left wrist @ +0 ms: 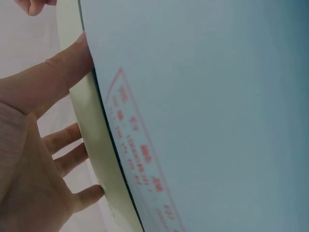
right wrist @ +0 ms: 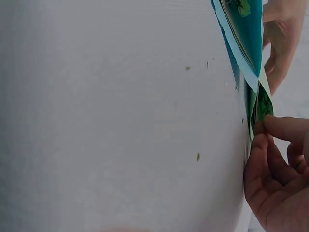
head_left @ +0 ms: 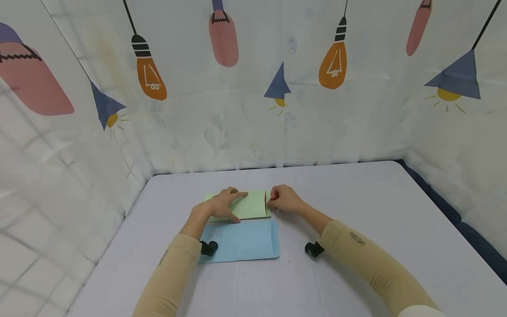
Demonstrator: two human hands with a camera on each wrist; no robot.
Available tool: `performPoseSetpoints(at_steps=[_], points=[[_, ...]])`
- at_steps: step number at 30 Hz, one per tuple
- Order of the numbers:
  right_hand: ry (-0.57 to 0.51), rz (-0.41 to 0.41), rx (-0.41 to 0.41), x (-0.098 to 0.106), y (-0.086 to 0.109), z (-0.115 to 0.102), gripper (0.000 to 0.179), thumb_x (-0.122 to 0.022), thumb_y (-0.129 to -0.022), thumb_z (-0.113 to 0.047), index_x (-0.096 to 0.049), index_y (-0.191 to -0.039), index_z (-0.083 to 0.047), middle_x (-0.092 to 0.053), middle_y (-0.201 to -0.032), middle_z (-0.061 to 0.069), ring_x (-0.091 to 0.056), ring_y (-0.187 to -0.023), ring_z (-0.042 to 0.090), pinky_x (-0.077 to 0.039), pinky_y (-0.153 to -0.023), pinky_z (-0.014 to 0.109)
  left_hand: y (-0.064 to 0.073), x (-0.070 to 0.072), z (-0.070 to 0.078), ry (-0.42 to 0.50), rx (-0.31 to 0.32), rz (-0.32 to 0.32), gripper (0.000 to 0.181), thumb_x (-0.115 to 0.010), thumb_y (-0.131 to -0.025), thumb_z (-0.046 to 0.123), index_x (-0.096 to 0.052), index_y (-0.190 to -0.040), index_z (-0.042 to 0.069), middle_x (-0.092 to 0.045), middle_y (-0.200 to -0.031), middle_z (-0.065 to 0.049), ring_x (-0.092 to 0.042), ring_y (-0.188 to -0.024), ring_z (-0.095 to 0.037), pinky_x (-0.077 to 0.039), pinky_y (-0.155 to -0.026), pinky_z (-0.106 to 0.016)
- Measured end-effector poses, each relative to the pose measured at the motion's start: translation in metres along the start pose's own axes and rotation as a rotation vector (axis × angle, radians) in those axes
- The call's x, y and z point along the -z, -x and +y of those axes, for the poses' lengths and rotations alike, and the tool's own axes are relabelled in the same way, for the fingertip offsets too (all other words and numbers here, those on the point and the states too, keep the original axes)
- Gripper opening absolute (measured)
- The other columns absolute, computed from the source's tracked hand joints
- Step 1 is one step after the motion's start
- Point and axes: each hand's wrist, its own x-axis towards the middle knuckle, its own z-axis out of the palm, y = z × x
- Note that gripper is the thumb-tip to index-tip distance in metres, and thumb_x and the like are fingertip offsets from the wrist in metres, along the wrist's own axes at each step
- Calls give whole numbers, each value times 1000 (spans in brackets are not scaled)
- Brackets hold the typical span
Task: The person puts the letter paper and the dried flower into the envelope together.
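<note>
A pale green envelope (head_left: 253, 204) lies across the middle of the table, its slit-like mouth at the right end. My left hand (head_left: 222, 204) rests on its left part with the fingers and thumb spread. At the right end, my right hand (head_left: 286, 199) pinches the envelope's edge between thumb and fingertips. The right wrist view shows the right hand (right wrist: 282, 191) at the parted mouth, with dark green showing inside. A light blue envelope (head_left: 245, 242) lies just in front of the green one. Red print marks the blue envelope (left wrist: 217, 87) in the left wrist view.
The white table (head_left: 336, 189) stretches out around the envelopes, with a few dark specks by the right hand. Small black devices (head_left: 314, 249) sit at both wrists. A printed white curtain (head_left: 253, 132) hangs along the table's back and sides.
</note>
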Motion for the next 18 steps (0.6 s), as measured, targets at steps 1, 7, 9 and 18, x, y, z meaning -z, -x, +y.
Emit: performPoseSetpoints(at_steps=[1, 7, 9, 18], points=[[4, 5, 5, -1, 0, 0, 29, -78, -90, -6, -52, -77, -8, -51, -67, 0, -53, -59, 13, -46, -55, 26, 0, 0, 0, -2, 0, 0, 97, -88, -82, 38, -36, -162, 23, -31, -157, -15, -32, -142, -36, -34, -109, -61], [-3, 7, 9, -6, -3, 0, 29, -77, -90, -6, -52, -76, -9, -49, -68, 0, -50, -60, 13, -44, -55, 26, 0, 0, -2, -21, 0, -5, 97, -88, -82, 39, -35, -162, 23, -32, -157, -15, -32, -142, -36, -34, -110, -61], [-8, 6, 0, -8, -4, 0, 27, -77, -90, -6, -54, -77, -9, -51, -70, 0, -51, -61, 13, -46, -56, 26, 0, 0, -2, -22, -1, -7, 98, -88, -82, 40, -35, -162, 23, -32, -156, -15, -32, -142, -36, -33, -110, -62], [-25, 14, -18, -9, -5, 0, 20, -79, -91, -8, -60, -83, -7, -66, -73, 1, -58, -63, 13, -49, -57, 26, -2, 2, -2, -28, -9, -2, 98, -89, -80, 41, -37, -161, 24, -33, -156, -14, -33, -142, -35, -32, -110, -63]])
